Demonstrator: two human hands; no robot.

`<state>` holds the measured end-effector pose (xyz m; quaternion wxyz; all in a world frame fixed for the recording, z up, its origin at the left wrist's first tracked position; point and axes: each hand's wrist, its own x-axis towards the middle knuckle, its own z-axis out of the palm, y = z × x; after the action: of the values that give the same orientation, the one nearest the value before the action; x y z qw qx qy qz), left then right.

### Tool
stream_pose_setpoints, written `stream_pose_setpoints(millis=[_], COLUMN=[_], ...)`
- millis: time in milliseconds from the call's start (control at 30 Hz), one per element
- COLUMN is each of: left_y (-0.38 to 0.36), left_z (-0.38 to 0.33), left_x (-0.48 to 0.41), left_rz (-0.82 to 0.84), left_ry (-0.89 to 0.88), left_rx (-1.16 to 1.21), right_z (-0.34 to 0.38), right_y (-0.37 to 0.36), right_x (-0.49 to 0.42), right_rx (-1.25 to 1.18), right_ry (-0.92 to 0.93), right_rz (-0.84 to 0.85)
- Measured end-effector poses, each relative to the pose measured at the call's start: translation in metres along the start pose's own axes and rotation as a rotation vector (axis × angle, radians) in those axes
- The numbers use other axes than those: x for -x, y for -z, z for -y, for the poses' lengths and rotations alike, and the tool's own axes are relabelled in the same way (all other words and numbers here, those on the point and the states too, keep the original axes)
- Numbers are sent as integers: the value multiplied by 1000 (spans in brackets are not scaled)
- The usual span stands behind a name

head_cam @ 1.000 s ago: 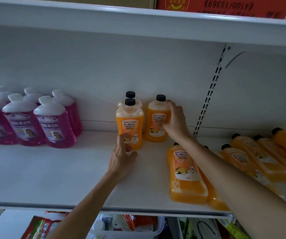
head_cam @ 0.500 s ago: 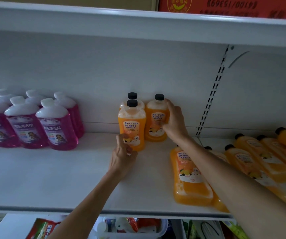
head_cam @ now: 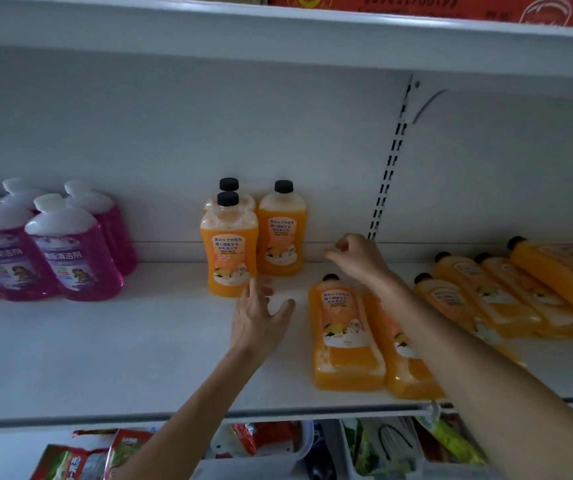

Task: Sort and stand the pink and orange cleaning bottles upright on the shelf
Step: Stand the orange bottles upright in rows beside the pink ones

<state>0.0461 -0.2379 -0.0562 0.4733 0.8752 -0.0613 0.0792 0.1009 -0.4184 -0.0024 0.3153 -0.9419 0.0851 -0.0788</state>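
L hand (head_cam: pixel 261 317) splayed, R hand (head_cam: pixel 357 258) loosely curled nr orange bottles (head_cam: pixel 228 247)

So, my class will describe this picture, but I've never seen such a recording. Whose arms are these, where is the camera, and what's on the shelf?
No machine here: these are a person's two bare arms, filmed by a camera worn on the head, looking forward and down. The white shelf carries pink bottles standing at the left, three upright orange bottles in the middle, and fallen orange bottles lying at the right. The left hand is spread open beside the upright ones; the right hand hovers, loosely curled, over a fallen one. Neither hand holds anything.
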Motion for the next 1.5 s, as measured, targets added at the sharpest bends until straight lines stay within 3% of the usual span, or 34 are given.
stream_pose_setpoints(millis=[133, 333, 433, 567, 667, 833, 1100, 1233, 1500], left_y=[-18, -21, -9, 4, 2, 0, -8, -8, -1], left_z=[-12, -21, -20, -10, -5, -4, -14, -16, -14], left_x=[9, 9, 9, 14, 20, 28, 35, 37, 35], left_rz=[231, 349, 418, 365, 276, 199, 268, 256, 171], left_ry=[38, 75, 168, 181, 175, 147, 19, 23, 32], left_rx=[-28, -167, 59, 255, 340, 497, 272, 319, 402], right_z=[-27, -31, -16, -20, -21, -24, -30, -30, -22], right_y=[24, 12, 6, -1, -4, -5, 5, 7, 7], right_x=[10, 29, 44, 47, 43, 45, 49, 49, 53], right_rx=[63, 284, 183, 165, 125, -178, -644, -625, -586], right_ry=[7, 66, 180, 283, 253, 226, 266, 289, 303], right_rz=[70, 170, 229, 192, 247, 256, 50, 9, 200])
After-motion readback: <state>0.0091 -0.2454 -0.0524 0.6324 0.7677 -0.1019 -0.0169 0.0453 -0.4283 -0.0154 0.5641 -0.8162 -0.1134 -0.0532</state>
